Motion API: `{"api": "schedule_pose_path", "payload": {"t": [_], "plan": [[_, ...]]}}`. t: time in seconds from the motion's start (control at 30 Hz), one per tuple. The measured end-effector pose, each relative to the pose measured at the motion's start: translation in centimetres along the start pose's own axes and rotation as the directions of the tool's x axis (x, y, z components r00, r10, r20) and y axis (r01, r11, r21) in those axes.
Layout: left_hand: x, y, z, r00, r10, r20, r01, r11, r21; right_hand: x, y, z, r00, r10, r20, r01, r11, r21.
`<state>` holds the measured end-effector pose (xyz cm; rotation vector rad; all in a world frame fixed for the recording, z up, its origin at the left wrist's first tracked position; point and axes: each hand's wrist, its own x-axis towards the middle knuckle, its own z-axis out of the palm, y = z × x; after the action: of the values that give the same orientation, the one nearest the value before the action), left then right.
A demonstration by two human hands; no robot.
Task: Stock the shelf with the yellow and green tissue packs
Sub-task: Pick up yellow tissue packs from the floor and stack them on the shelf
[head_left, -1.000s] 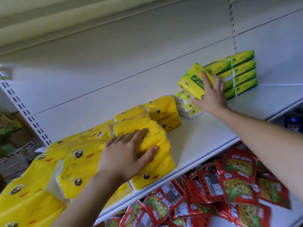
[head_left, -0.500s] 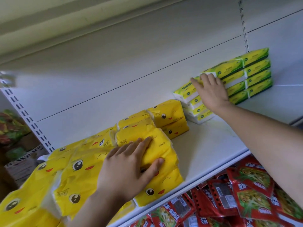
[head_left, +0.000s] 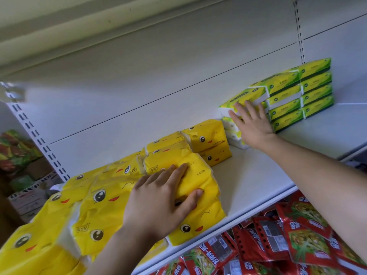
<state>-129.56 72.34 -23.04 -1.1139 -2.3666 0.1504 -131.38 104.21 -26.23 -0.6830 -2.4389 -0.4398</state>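
green tissue pack (head_left: 241, 98) sitting atop the short stack beside taller green stacks (head_left: 297, 94) | right hand (head_left: 253, 124) pressing it flat, fingers spread | left hand (head_left: 160, 201) lying open, steadying yellow packs (head_left: 198, 187) | shelf (head_left: 278, 167) filling partway, middle looking bare

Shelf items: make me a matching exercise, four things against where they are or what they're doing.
Things:
1. left hand
2. right hand
3. red snack packets
4. green tissue stacks

Places or states:
A. on the level under the white shelf
B. at the right end, against the back panel
C. resting on a yellow tissue pack
D. flat against the top green pack of the leftmost stack

Pairs: 1-C, 2-D, 3-A, 4-B
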Motion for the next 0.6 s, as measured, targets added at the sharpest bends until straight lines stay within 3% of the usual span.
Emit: {"api": "schedule_pose_path", "payload": {"t": [0.13,0.23,0.33,0.47,0.6], "plan": [[0.0,-0.1,-0.2,1.000,-0.003,0.031,0.003,1.000,-0.014,0.3,-0.1,-0.8,0.994,0.003,0.106,-0.005,1.000,0.020],[-0.1,0.1,-0.6,0.999,-0.015,0.046,0.017,0.998,-0.057,0.0,0.2,-1.0,0.999,-0.041,0.034,0.037,0.994,0.103],[-0.2,0.3,-0.7,0.996,-0.002,0.087,0.009,0.997,-0.070,-1.0,0.6,-1.2,0.980,-0.135,-0.147,0.159,0.974,0.159],[0.7,0.0,-2.3,0.970,0.002,0.242,0.044,0.982,-0.186,-2.5,0.7,-3.0,0.959,-0.222,-0.175,0.254,0.949,0.187],[0.4,-0.8,-4.0,0.977,0.060,0.205,-0.014,0.976,-0.219,-3.1,-0.2,-7.3,0.934,-0.297,-0.199,0.328,0.933,0.150]]}}
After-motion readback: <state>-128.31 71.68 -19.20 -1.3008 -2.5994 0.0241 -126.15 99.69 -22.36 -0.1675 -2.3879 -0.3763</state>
